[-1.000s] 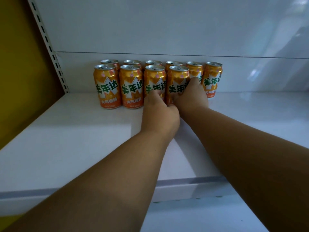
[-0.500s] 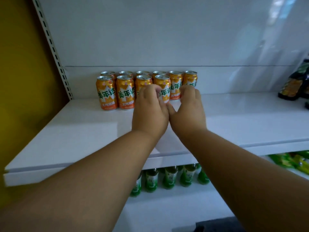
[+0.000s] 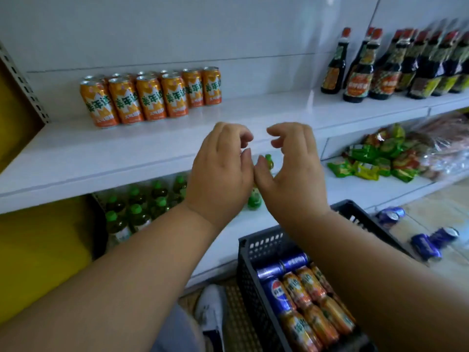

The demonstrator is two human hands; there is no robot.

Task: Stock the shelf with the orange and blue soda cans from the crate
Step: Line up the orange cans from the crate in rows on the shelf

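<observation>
Orange soda cans (image 3: 152, 97) stand in two rows at the left of the white shelf (image 3: 76, 158), well apart from both hands. The left hand (image 3: 219, 174) and right hand (image 3: 291, 171) hover side by side before the shelf edge, fingers loosely curled, holding nothing, thumbs nearly touching. Lower right, the dark crate (image 3: 256, 252) holds orange and blue cans (image 3: 304, 293) lying flat.

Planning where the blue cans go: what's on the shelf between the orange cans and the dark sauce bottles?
Nothing: in the head view the white shelf is bare between the orange cans and the dark sauce bottles.
</observation>
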